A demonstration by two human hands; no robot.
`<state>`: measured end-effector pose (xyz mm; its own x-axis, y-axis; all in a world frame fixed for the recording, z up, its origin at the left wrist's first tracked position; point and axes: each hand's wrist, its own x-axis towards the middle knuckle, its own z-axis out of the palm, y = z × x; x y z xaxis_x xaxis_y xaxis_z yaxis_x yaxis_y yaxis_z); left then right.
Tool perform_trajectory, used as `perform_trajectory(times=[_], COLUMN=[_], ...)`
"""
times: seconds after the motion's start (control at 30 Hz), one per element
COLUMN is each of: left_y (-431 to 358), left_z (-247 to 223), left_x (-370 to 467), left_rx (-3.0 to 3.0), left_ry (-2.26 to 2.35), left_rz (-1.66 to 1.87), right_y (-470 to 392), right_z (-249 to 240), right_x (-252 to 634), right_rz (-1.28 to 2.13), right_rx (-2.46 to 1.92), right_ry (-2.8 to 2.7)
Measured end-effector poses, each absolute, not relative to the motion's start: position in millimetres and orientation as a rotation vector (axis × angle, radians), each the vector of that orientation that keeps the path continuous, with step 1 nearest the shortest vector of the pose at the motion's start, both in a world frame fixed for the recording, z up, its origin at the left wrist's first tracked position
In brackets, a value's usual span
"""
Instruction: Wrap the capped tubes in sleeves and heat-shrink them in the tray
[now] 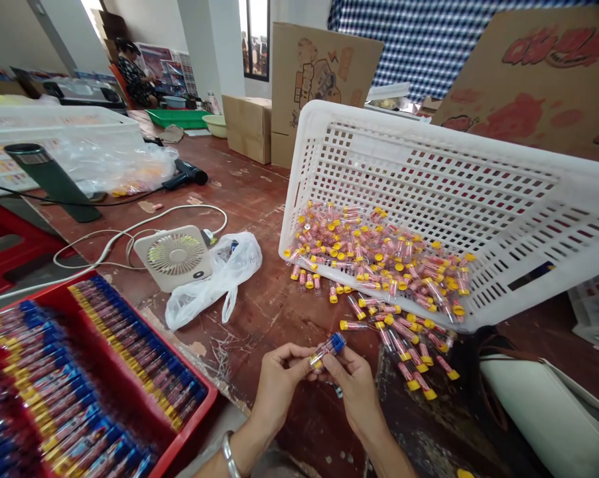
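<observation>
Between my two hands is a small clear tube with a blue end and a yellow end (328, 350), tilted up to the right. My left hand (280, 380) pinches its yellow end, and a silver bangle circles that wrist. Thumb and fingers of my right hand (353, 382) close on the tube nearer the blue end. Just beyond, loose yellow-capped tubes (396, 342) with pink contents spill from a white plastic basket (299, 159) tipped on its side. At the lower left, a red tray (199, 405) contains rows of tubes with blue and yellow ends.
A small fan (174, 257) and a white plastic bag (214, 282) lie left of centre, with a cable behind. Further back are a dark green flask (55, 182), a hair dryer (184, 174) and cardboard boxes (247, 126). A pale bag (542, 405) lies right. Another person (134, 73) sits far back.
</observation>
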<state>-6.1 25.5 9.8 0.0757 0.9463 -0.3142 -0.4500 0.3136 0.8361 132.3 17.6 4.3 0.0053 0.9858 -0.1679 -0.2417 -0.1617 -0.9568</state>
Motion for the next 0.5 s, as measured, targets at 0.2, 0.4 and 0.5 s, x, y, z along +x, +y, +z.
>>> perform_trajectory(times=[0.2, 0.4, 0.5], left_y=[14, -22, -68], left_z=[23, 33, 36], left_x=[-29, -131, -224], left_rx=[0.638, 0.753, 0.841], left_ry=[0.829, 1.011, 1.343], left_rz=[1.118, 0.983, 0.914], right_y=[16, 15, 26], right_z=[0, -17, -28], right_x=[121, 107, 117], right_rz=[1.404, 1.612, 1.581], right_rx=[-1.241, -1.250, -1.308], right_ry=[-1.014, -1.259, -1.351])
